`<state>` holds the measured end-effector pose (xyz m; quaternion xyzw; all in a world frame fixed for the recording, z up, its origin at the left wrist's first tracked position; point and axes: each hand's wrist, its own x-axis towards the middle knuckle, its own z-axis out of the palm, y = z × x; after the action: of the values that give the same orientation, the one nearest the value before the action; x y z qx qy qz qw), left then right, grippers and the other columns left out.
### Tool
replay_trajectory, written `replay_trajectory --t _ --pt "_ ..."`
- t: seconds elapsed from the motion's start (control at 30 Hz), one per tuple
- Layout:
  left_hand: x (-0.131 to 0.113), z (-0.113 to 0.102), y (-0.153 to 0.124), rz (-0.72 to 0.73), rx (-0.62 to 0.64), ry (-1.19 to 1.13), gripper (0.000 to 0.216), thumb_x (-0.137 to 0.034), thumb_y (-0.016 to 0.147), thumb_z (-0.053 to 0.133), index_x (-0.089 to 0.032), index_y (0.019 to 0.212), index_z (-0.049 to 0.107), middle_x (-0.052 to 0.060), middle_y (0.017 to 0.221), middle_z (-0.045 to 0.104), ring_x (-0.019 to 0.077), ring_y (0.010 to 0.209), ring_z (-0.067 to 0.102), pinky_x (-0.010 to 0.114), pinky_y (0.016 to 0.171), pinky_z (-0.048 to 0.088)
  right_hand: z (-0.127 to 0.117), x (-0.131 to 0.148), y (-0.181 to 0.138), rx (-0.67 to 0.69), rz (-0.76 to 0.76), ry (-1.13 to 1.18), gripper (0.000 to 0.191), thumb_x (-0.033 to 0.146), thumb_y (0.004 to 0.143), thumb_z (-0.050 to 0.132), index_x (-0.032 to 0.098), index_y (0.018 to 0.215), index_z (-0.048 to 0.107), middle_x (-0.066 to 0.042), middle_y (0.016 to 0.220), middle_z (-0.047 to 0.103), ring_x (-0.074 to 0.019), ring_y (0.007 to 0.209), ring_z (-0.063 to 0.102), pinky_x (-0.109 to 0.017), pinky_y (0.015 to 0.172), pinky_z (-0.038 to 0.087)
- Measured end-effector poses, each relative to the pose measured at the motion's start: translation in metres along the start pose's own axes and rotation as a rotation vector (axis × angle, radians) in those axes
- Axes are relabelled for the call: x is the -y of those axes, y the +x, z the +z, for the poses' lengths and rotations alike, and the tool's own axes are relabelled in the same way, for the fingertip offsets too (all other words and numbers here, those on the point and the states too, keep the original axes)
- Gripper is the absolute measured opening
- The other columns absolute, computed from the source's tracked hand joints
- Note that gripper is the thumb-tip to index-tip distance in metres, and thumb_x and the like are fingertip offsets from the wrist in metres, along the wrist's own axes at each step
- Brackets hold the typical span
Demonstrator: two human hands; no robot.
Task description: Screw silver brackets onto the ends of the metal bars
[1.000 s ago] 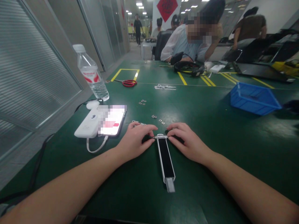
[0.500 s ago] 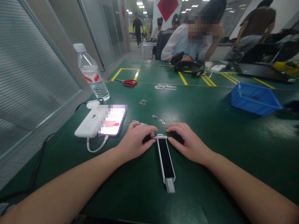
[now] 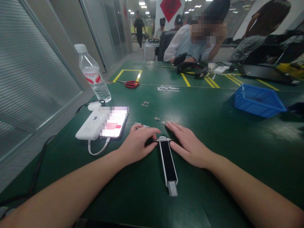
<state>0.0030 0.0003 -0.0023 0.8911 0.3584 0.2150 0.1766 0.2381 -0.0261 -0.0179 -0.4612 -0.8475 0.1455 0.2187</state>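
A long black strip with silver metal ends (image 3: 168, 161) lies on the green table (image 3: 213, 142), pointing away from me. My left hand (image 3: 137, 144) rests beside its far end, fingers curled, thumb and forefinger pinching a thin metal pin (image 3: 159, 139) at that end. My right hand (image 3: 187, 142) lies flat to the right of the same end, fingers stretched out toward several small metal washers (image 3: 160, 120). A small metal plate (image 3: 142, 125) peeks out just beyond my left fingers.
A lit phone (image 3: 114, 122) leans on a white power bank (image 3: 89, 126) at left, with a water bottle (image 3: 93, 74) behind. Red scissors (image 3: 131, 84), more washers (image 3: 144, 103), small metal parts (image 3: 167, 88) and a blue tray (image 3: 258, 100) lie farther off. People sit and stand beyond the table.
My right hand has let go of the strip's far end and its fingers have stretched out flat toward the washers. My left hand has stayed put.
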Motion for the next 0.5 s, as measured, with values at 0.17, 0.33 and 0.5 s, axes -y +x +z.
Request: replay_trajectory --t 0.17,0.33,0.5 --pt "0.0001 0.0001 -0.0002 -0.006 0.004 0.005 0.031 -0.018 0.083 0.057 -0.024 0.113 0.053 -0.002 0.092 0.069 0.0193 0.096 0.064 0.046 0.102 0.028 -0.002 0.0003 0.0012 -0.066 0.003 0.06 0.046 0.037 0.098 0.038 0.018 0.14 0.039 -0.016 0.135 0.055 -0.0286 0.126 0.049 -0.055 0.105 0.039" --pt "0.0004 -0.0005 -0.001 -0.005 0.012 0.007 0.031 -0.018 0.083 0.056 -0.024 0.113 0.053 -0.002 0.093 0.068 0.0188 0.097 0.064 0.045 0.102 0.028 -0.0044 -0.0015 0.0029 -0.16 0.044 0.063 0.033 0.018 0.091 0.043 0.019 0.123 0.05 -0.011 0.107 0.066 -0.0249 0.102 0.061 -0.05 0.092 0.048" --pt "0.0007 -0.0004 -0.0016 -0.002 0.013 0.004 0.031 -0.019 0.084 0.056 -0.024 0.114 0.053 -0.002 0.093 0.068 0.0188 0.097 0.064 0.044 0.103 0.027 -0.0029 -0.0031 0.0033 -0.216 0.032 -0.015 0.022 0.012 0.084 0.051 0.022 0.102 0.059 -0.005 0.089 0.069 -0.0239 0.088 0.064 -0.054 0.09 0.045"
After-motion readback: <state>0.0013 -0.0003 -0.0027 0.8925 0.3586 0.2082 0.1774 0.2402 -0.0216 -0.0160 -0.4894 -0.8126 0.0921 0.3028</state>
